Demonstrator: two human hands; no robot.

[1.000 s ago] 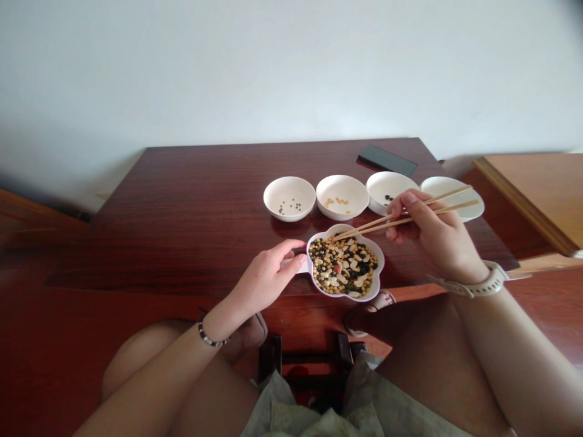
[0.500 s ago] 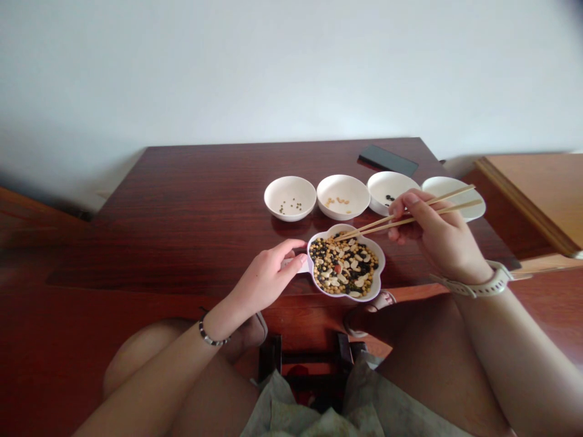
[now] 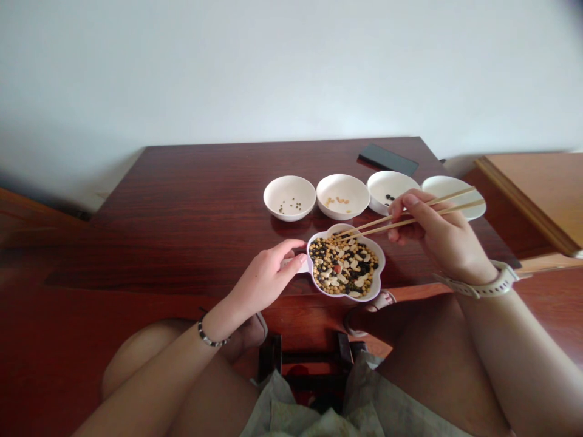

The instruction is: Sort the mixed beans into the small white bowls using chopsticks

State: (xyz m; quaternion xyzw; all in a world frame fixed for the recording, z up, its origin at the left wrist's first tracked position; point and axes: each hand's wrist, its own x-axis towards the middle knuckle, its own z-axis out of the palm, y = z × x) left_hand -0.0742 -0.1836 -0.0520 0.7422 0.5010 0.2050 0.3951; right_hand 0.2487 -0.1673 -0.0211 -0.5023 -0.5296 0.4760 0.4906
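A white flower-shaped dish (image 3: 378, 254) full of mixed black, yellow, green and pale beans sits near the table's front edge. My left hand (image 3: 266, 279) grips the dish's small handle at its left side. My right hand (image 3: 437, 233) holds a pair of wooden chopsticks (image 3: 401, 218), whose tips reach into the top of the bean dish. Behind the dish runs a row of white bowls: one (image 3: 289, 197) with a few green beans, one (image 3: 342, 196) with a few yellow beans, one (image 3: 390, 184) with a few black beans, and a shallow one (image 3: 449, 185) partly behind my right hand.
A black phone (image 3: 387, 159) lies at the back right of the dark wooden table (image 3: 195, 212). A lighter wooden surface (image 3: 532, 188) stands to the right. My knees and a stool (image 3: 310, 364) are below the table's front edge. A white wall is behind.
Almost nothing differs; my right wrist has shifted slightly to the right, while the chopstick tips stay over the bean dish. My left hand has not moved.
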